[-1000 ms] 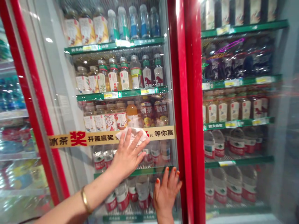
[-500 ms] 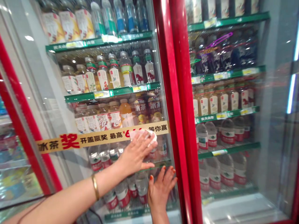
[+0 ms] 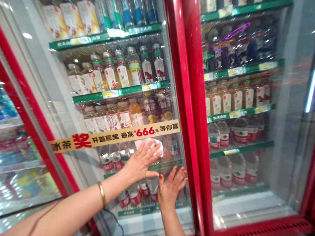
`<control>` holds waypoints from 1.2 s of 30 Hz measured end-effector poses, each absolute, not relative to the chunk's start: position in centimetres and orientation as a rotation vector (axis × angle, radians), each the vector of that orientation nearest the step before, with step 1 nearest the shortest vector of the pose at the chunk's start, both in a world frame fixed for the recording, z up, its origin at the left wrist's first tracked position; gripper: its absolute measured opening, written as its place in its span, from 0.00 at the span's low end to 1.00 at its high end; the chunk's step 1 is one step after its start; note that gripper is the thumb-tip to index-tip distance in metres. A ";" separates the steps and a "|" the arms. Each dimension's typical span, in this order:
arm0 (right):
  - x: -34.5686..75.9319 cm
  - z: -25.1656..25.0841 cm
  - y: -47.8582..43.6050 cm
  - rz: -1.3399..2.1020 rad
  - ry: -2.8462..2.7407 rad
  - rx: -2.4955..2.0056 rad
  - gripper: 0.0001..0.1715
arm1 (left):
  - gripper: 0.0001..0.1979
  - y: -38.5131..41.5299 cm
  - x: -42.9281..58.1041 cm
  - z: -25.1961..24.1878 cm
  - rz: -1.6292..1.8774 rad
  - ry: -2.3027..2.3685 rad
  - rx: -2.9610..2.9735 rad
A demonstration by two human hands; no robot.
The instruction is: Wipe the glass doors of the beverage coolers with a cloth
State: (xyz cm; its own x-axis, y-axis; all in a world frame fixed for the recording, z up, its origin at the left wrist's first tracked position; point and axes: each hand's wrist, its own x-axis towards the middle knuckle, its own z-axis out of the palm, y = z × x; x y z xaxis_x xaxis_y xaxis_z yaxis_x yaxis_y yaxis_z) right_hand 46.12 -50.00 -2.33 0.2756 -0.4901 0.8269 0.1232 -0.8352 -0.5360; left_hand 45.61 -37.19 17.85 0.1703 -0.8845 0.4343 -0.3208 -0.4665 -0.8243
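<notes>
A white tissue (image 3: 157, 147) lies against the glass door (image 3: 91, 180) of a drinks fridge. My left hand (image 3: 141, 162), with a gold bangle (image 3: 101, 195) on its wrist, presses the tissue flat under spread fingers, just below a gold strip of lettering (image 3: 110, 137). Lower and to the right, my right hand (image 3: 171, 190) rests on the same glass near the red door frame (image 3: 189, 131). Its fingers are spread and nothing is in it. Most of the tissue is hidden under the left fingers.
Behind the glass, green-edged shelves (image 3: 118, 91) carry rows of bottles (image 3: 134, 67). A second fridge section (image 3: 241, 154) with bottled drinks stands to the right. A dark cable (image 3: 114, 218) hangs below my left forearm, and another glass-fronted display (image 3: 22, 157) is at the left.
My left hand has slid the tissue down off the gold strip, uncovering its red digits. The right hand remains on the glass. The view has shifted slightly.
</notes>
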 end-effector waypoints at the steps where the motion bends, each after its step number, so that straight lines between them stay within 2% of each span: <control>1: 46.1 -2.3 -50.0 -1.600 0.327 -2.048 0.47 | 0.57 -37.0 45.5 16.3 -1.248 1.188 -1.852; 4: 46.2 -2.4 -50.1 -1.617 0.320 -2.062 0.47 | 0.53 -33.3 44.7 11.5 -1.128 1.302 -1.761; 6: 46.1 -2.3 -50.1 -1.626 0.319 -2.074 0.47 | 0.47 -29.8 44.2 10.5 -1.127 1.299 -1.792; 9: 46.0 -2.2 -50.2 -1.631 0.321 -2.088 0.46 | 0.43 -27.2 44.1 13.1 -1.294 1.127 -1.989; 13: 45.9 -2.2 -50.2 -1.648 0.328 -2.077 0.45 | 0.49 -30.9 44.7 15.4 -1.515 0.889 -2.155; 17: 45.8 -2.2 -50.5 -1.661 0.300 -2.081 0.45 | 0.44 -32.5 44.3 9.4 -1.343 1.070 -2.040; 20: 45.7 -2.5 -50.7 -1.653 0.272 -2.091 0.46 | 0.37 -27.8 43.3 4.7 -1.299 1.100 -2.035; 24: 45.8 -3.0 -50.9 -1.632 0.245 -2.102 0.46 | 0.42 -20.8 42.8 5.0 -1.583 0.653 -2.317; 27: 46.0 -3.3 -51.0 -1.623 0.255 -2.097 0.47 | 0.45 -21.2 43.4 6.1 -1.729 0.229 -2.556; 31: 46.0 -3.6 -51.2 -1.612 0.246 -2.110 0.47 | 0.49 -25.5 43.6 2.9 -1.699 0.491 -2.458; 34: 45.9 -3.7 -51.6 -1.608 0.212 -2.130 0.47 | 0.46 -25.6 43.0 0.7 -1.646 0.714 -2.335; 36: 45.9 -3.8 -51.8 -1.623 0.205 -2.128 0.47 | 0.45 -24.1 42.6 1.1 -1.658 0.695 -2.321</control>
State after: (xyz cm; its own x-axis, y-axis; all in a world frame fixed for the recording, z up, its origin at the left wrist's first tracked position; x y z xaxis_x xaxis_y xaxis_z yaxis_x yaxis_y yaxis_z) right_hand 45.88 -51.83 -3.77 0.2951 -0.3819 0.8758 0.1517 -0.8863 -0.4376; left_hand 42.62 -24.10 1.08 0.2578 -0.4858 0.8352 -0.2552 -0.8679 -0.4261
